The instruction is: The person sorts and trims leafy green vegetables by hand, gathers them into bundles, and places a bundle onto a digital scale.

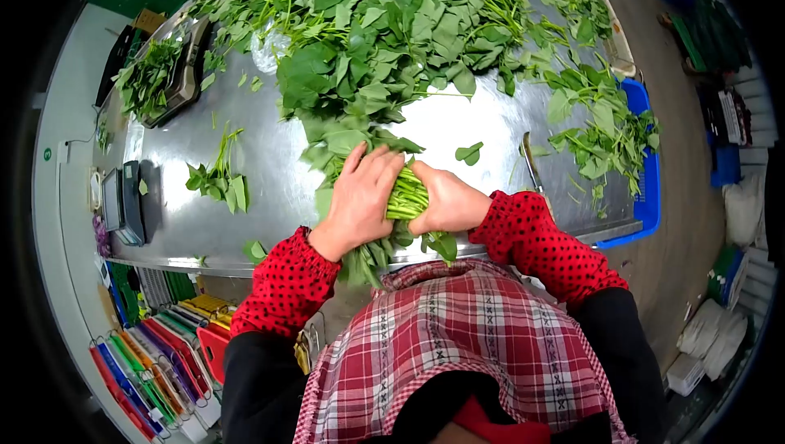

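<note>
A bunch of leafy greens (406,197) is gripped between my two hands at the near side of the metal table, its cut green stems bundled together. My left hand (358,199) lies over the left side of the bunch with its fingers pressed across it. From the right, my right hand (448,200) closes round the stems, thumb uppermost; some of its fingers are hidden. Leaves stick out above and below both hands. Just beyond them begins a large heap of leafy greens (392,35). A single leaf (468,154) lies to the right.
A knife (531,164) lies on the metal table (278,158) at right. Loose greens hang over a blue crate (650,190) at the edge. At left are a small sprig (219,178), a scale with greens (151,80) and a dark device (123,203). Coloured clipboards (155,362) stand below.
</note>
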Action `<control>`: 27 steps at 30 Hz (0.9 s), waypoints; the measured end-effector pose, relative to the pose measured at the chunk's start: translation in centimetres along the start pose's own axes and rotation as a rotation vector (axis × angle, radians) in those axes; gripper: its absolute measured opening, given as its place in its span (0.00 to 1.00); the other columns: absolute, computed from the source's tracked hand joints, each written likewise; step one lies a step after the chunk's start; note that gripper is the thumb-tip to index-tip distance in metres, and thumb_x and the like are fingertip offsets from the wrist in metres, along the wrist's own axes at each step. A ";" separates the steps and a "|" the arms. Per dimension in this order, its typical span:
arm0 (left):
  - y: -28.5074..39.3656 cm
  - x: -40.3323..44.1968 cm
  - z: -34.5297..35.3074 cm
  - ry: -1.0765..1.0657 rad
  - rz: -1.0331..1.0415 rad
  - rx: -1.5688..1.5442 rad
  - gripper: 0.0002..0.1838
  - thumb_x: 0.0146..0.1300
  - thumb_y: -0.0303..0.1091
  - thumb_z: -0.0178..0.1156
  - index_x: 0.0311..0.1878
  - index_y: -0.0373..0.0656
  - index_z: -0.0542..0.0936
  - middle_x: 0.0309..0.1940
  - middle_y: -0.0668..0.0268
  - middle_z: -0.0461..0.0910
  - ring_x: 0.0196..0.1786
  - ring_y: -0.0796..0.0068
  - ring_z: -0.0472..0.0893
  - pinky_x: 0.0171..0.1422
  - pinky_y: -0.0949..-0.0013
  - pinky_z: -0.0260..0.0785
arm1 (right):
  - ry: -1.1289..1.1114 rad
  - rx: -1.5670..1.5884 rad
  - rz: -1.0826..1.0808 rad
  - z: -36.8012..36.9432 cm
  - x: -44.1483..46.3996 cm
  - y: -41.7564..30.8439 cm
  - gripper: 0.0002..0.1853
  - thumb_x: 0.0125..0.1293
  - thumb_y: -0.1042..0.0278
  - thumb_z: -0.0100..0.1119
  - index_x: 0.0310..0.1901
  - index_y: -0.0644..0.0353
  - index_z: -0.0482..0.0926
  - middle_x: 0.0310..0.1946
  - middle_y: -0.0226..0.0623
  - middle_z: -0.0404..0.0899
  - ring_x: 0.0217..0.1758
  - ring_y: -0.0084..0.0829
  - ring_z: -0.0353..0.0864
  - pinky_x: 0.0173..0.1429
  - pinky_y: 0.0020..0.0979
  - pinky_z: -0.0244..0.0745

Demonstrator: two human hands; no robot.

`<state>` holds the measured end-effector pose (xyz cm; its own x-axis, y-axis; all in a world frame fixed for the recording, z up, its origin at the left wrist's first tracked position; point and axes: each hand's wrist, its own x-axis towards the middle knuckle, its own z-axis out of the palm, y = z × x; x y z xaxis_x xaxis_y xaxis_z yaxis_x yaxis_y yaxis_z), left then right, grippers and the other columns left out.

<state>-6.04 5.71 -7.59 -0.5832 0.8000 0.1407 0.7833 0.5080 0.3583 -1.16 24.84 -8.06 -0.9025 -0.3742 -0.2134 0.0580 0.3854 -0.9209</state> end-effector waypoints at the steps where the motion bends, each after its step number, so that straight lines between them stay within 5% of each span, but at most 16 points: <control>1: 0.0 0.2 0.1 -0.006 0.004 -0.007 0.42 0.33 0.27 0.65 0.62 0.40 0.70 0.59 0.52 0.73 0.66 0.52 0.70 0.71 0.49 0.57 | -0.023 0.060 0.053 -0.1 -0.1 0.1 0.32 0.42 0.67 0.74 0.48 0.69 0.68 0.36 0.45 0.79 0.40 0.33 0.79 0.47 0.33 0.75; 3: -0.1 0.9 -0.2 -0.081 -0.113 -0.141 0.30 0.36 0.27 0.65 0.51 0.41 0.75 0.43 0.52 0.80 0.49 0.49 0.80 0.57 0.54 0.70 | -0.011 0.219 0.063 -0.3 -0.3 1.0 0.34 0.44 0.65 0.75 0.52 0.70 0.70 0.41 0.43 0.80 0.44 0.32 0.79 0.50 0.32 0.75; 6: -1.2 2.2 -1.0 -0.016 -0.306 -0.226 0.23 0.40 0.26 0.63 0.45 0.40 0.77 0.36 0.50 0.81 0.41 0.47 0.81 0.46 0.55 0.74 | 0.177 0.217 0.053 -6.0 -2.7 2.2 0.35 0.56 0.56 0.67 0.62 0.66 0.68 0.44 0.45 0.80 0.47 0.32 0.80 0.52 0.33 0.75; 7: -1.9 2.7 -1.8 -0.012 -0.408 -0.350 0.22 0.43 0.28 0.63 0.46 0.39 0.76 0.34 0.48 0.81 0.40 0.44 0.81 0.45 0.53 0.74 | 0.509 0.227 0.007 -8.1 -4.3 5.4 0.34 0.57 0.53 0.66 0.61 0.66 0.70 0.47 0.44 0.80 0.48 0.33 0.79 0.52 0.36 0.75; 8: -2.1 3.2 -3.0 -0.024 -0.514 -0.407 0.21 0.43 0.30 0.64 0.44 0.38 0.77 0.34 0.47 0.81 0.41 0.45 0.81 0.47 0.53 0.73 | 0.826 -0.152 0.089 -9.4 -6.6 6.6 0.32 0.55 0.52 0.68 0.56 0.66 0.74 0.46 0.45 0.80 0.46 0.38 0.80 0.49 0.39 0.75; 10: -4.3 3.4 -2.0 0.020 -0.545 -0.467 0.20 0.44 0.31 0.64 0.43 0.37 0.78 0.34 0.46 0.81 0.43 0.45 0.81 0.49 0.54 0.73 | 0.617 -0.798 0.409 -10.3 -11.9 10.3 0.28 0.53 0.52 0.70 0.49 0.65 0.76 0.42 0.47 0.79 0.44 0.44 0.80 0.48 0.42 0.75; 14: -3.3 5.8 -2.4 -0.033 -0.638 -0.387 0.21 0.44 0.35 0.64 0.43 0.35 0.78 0.36 0.44 0.81 0.44 0.44 0.80 0.51 0.53 0.71 | 0.420 -0.794 0.662 -6.2 -14.8 14.2 0.19 0.55 0.56 0.68 0.37 0.64 0.76 0.36 0.51 0.78 0.39 0.53 0.79 0.41 0.49 0.73; 17: -2.8 7.0 -2.1 -0.069 -0.629 -0.383 0.21 0.44 0.36 0.64 0.43 0.34 0.79 0.36 0.44 0.81 0.44 0.44 0.80 0.51 0.53 0.71 | 0.522 -0.810 0.610 -5.2 -15.2 14.2 0.15 0.59 0.62 0.63 0.40 0.65 0.75 0.35 0.53 0.78 0.36 0.54 0.78 0.40 0.48 0.72; 19: -2.3 7.8 -2.0 -0.101 -0.627 -0.349 0.21 0.45 0.36 0.64 0.43 0.34 0.79 0.36 0.44 0.81 0.44 0.44 0.80 0.52 0.53 0.71 | 0.773 -0.490 0.244 -5.3 -15.0 11.4 0.13 0.62 0.67 0.57 0.45 0.66 0.74 0.33 0.52 0.77 0.35 0.53 0.78 0.39 0.46 0.71; 21: -1.2 8.6 -1.6 -0.184 -0.643 -0.282 0.21 0.45 0.37 0.63 0.42 0.35 0.80 0.36 0.44 0.82 0.45 0.45 0.81 0.52 0.53 0.71 | 0.762 -0.156 0.124 -5.0 -13.3 4.0 0.14 0.65 0.73 0.49 0.51 0.67 0.70 0.31 0.50 0.74 0.34 0.51 0.76 0.40 0.44 0.71; 24: 0.6 9.6 -1.0 -0.209 -0.632 -0.353 0.21 0.46 0.37 0.63 0.43 0.35 0.80 0.37 0.44 0.82 0.46 0.46 0.81 0.53 0.54 0.71 | 0.822 -0.395 -0.392 -3.9 -8.3 1.7 0.13 0.62 0.71 0.59 0.46 0.65 0.70 0.27 0.43 0.75 0.22 0.43 0.76 0.26 0.38 0.70; 27: 0.6 9.4 -0.1 -0.137 -0.570 -0.472 0.22 0.45 0.37 0.64 0.44 0.34 0.80 0.38 0.44 0.82 0.46 0.46 0.81 0.54 0.56 0.72 | 0.775 -0.361 -0.419 -3.2 -5.9 2.2 0.16 0.62 0.63 0.64 0.43 0.63 0.71 0.26 0.40 0.75 0.22 0.41 0.78 0.25 0.34 0.73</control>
<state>-11.08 13.53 -5.91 -0.8145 0.5024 -0.2903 0.1748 0.6895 0.7028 2.91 30.57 -7.82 -0.8592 0.0725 0.5064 -0.3529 0.6327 -0.6893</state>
